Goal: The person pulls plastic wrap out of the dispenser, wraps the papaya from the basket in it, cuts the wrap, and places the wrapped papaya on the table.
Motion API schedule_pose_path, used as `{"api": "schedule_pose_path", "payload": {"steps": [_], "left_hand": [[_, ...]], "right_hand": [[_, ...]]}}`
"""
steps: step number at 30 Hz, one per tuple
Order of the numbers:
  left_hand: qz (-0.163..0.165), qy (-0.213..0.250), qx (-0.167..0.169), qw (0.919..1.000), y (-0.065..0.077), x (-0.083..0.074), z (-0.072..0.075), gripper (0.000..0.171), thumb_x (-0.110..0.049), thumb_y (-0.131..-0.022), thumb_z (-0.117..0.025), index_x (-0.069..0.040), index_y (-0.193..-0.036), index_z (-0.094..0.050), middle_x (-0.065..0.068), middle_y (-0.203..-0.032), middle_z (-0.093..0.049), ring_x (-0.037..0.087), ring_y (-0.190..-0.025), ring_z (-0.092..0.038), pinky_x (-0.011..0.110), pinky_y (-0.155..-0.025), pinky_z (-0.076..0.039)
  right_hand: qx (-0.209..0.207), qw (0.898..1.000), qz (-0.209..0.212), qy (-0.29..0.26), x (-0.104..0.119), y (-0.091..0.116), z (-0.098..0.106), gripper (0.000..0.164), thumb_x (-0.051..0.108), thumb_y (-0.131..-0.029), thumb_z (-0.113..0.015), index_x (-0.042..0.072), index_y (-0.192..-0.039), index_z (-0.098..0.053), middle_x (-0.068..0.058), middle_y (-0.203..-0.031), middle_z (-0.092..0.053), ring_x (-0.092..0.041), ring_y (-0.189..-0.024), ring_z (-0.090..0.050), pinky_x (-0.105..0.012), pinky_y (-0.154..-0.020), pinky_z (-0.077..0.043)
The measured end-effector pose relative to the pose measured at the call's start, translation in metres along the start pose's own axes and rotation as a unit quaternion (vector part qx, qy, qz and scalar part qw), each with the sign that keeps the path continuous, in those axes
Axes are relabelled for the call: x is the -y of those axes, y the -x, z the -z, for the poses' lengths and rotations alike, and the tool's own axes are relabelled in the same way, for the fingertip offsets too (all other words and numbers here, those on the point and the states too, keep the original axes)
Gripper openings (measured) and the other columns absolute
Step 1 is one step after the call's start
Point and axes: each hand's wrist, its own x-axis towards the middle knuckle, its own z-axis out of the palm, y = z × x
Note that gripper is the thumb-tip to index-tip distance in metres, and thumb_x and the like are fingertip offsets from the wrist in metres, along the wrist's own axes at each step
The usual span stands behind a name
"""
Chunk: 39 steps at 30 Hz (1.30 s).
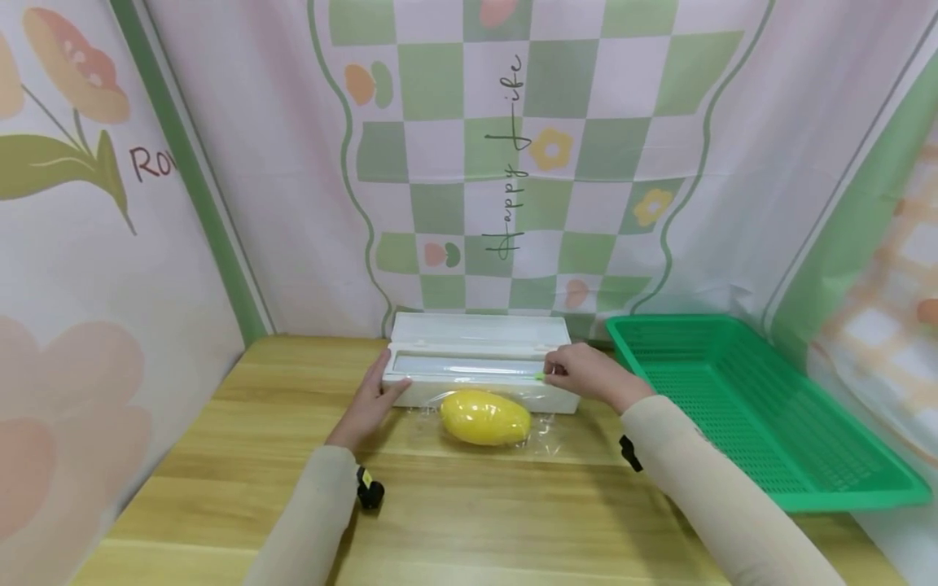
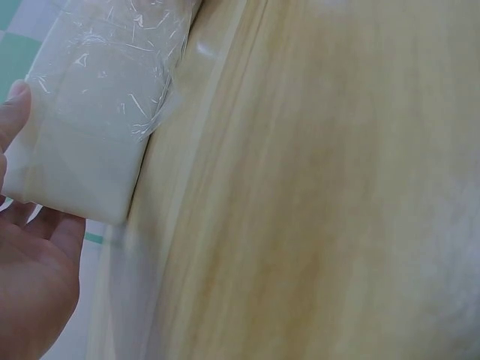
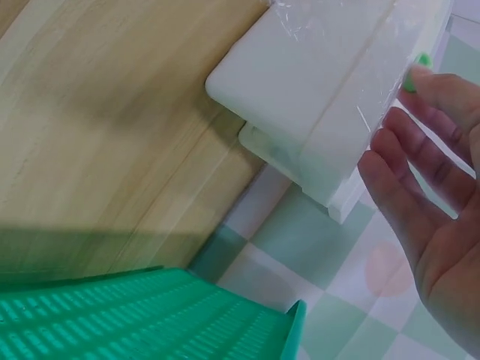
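Note:
A white cling film dispenser box (image 1: pixel 421 395) lies across the table with its lid (image 1: pixel 479 330) raised at the back. My left hand (image 1: pixel 370 405) grips its left end; in the left wrist view the thumb is on the front edge and the fingers (image 2: pixel 66 232) are at the end face. At the box's right part, my right hand (image 1: pixel 589 376) pinches a small green slide cutter (image 3: pixel 422 61) between thumb and fingertips. Clear cling film (image 1: pixel 545 438) hangs over the front wall and covers a yellow, mango-like fruit (image 1: pixel 485 417) lying before the box.
A green plastic basket (image 1: pixel 828 498) stands to the right, close to my right forearm. The wooden table (image 1: pixel 469 521) meets a patterned curtain (image 1: pixel 293 244) behind the box. Black wrist cameras (image 1: pixel 370 493) sit on both wrists.

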Motion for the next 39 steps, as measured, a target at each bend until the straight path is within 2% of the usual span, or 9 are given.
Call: {"api": "schedule_pose_path", "payload": {"steps": [7,9,11,16,20,24,35,39], "left_hand": [[-0.002,-0.006,0.007,1.0000,0.000,-0.001,0.000,0.080,-0.045,-0.102,-0.054,-0.024,-0.162,-0.006,0.008,-0.167,-0.006,0.034,-0.150,-0.011,0.053,-0.119,-0.014],[-0.001,-0.004,0.007,1.0000,0.000,-0.001,0.000,0.081,-0.045,-0.102,-0.055,-0.024,-0.162,-0.006,0.007,-0.167,-0.006,0.034,-0.150,-0.011,0.053,-0.119,-0.014],[-0.001,0.001,0.007,1.0000,-0.001,-0.001,0.000,0.081,-0.045,-0.102,-0.055,-0.024,-0.162,-0.006,0.007,-0.167,-0.006,0.034,-0.150,-0.011,0.054,-0.119,-0.015],[-0.004,0.009,0.007,0.9999,-0.001,-0.001,0.001,0.081,-0.044,-0.102,-0.055,-0.023,-0.163,-0.005,0.008,-0.167,-0.005,0.035,-0.150,-0.011,0.053,-0.119,-0.014],[-0.004,0.000,0.004,1.0000,0.000,-0.001,0.003,0.081,-0.045,-0.102,-0.055,-0.022,-0.163,-0.005,0.009,-0.167,-0.006,0.036,-0.150,-0.011,0.054,-0.119,-0.014],[-0.006,-0.004,0.002,1.0000,0.000,-0.001,0.003,0.082,-0.045,-0.102,-0.055,-0.020,-0.163,-0.005,0.011,-0.167,-0.007,0.036,-0.150,-0.012,0.054,-0.119,-0.014],[-0.001,-0.003,0.008,1.0000,0.000,-0.001,0.002,0.081,-0.046,-0.102,-0.054,-0.021,-0.163,-0.005,0.009,-0.167,-0.006,0.033,-0.151,-0.010,0.052,-0.120,-0.013],[0.000,-0.003,0.009,1.0000,0.001,-0.001,0.001,0.081,-0.047,-0.102,-0.053,-0.022,-0.163,-0.005,0.008,-0.167,-0.006,0.034,-0.151,-0.010,0.053,-0.120,-0.013]], "right_hand": [[0.009,0.999,-0.027,0.027,-0.002,0.004,0.000,0.007,0.021,-0.097,-0.068,0.016,-0.099,-0.073,0.004,-0.089,-0.064,-0.014,-0.082,-0.061,-0.036,-0.072,-0.056],[0.008,0.999,-0.022,0.029,-0.002,0.005,0.001,0.007,0.019,-0.098,-0.068,0.015,-0.100,-0.073,0.004,-0.089,-0.063,-0.014,-0.080,-0.060,-0.035,-0.071,-0.055],[0.004,1.000,-0.011,0.024,-0.004,0.006,0.002,0.005,0.016,-0.098,-0.067,0.015,-0.094,-0.070,0.004,-0.084,-0.059,-0.013,-0.076,-0.055,-0.034,-0.068,-0.052],[-0.013,1.000,0.009,0.004,-0.015,0.012,0.003,0.016,0.011,-0.097,-0.066,0.015,-0.083,-0.060,0.003,-0.073,-0.048,-0.013,-0.069,-0.042,-0.033,-0.064,-0.040],[-0.015,1.000,-0.014,-0.004,-0.022,0.019,0.001,0.009,0.015,-0.098,-0.066,0.017,-0.089,-0.063,0.005,-0.080,-0.054,-0.011,-0.072,-0.049,-0.032,-0.065,-0.046],[-0.016,1.000,-0.020,-0.010,-0.024,0.022,0.001,0.006,0.017,-0.099,-0.066,0.017,-0.093,-0.065,0.005,-0.086,-0.058,-0.011,-0.075,-0.053,-0.034,-0.066,-0.049],[-0.004,0.999,-0.024,-0.031,-0.028,0.031,0.007,0.015,0.009,-0.098,-0.065,0.013,-0.084,-0.059,0.004,-0.074,-0.054,-0.012,-0.066,-0.046,-0.032,-0.061,-0.041],[-0.001,0.999,-0.034,-0.028,-0.032,0.034,0.006,0.011,0.010,-0.099,-0.063,0.013,-0.089,-0.060,0.004,-0.081,-0.060,-0.015,-0.075,-0.057,-0.036,-0.066,-0.050]]}}
